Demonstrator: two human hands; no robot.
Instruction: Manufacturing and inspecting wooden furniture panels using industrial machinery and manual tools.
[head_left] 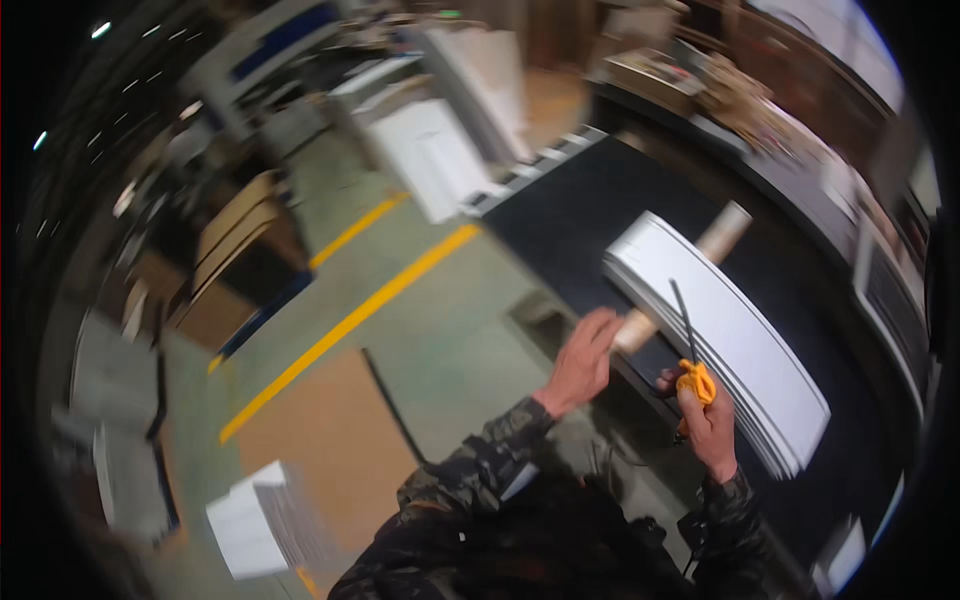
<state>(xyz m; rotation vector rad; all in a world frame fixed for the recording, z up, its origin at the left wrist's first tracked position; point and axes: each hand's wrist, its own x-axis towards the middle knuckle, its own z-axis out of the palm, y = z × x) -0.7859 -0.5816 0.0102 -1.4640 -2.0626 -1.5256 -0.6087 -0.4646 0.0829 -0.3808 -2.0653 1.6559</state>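
My right hand [708,425] is closed around orange-handled scissors [698,380], their long, thin dark blades pointing up and away. They are in front of a stack of white sheets [715,310], which lies on a black conveyor belt [560,215]. A pale brown bar [722,235], like wood or a cardboard tube, runs crosswise beneath the stack and shows at both sides. At the bar's near end is my left hand [583,365], fingers stretched out and slightly blurred. I cannot tell whether its fingertips touch the bar.
White panels [430,150] stand beyond the belt's far end. Brown boards [245,240] are stacked at the left. Low on the left, white folded sheets [250,525] rest by a brown sheet [320,430] on the floor. A cluttered bench [760,160] runs along the right.
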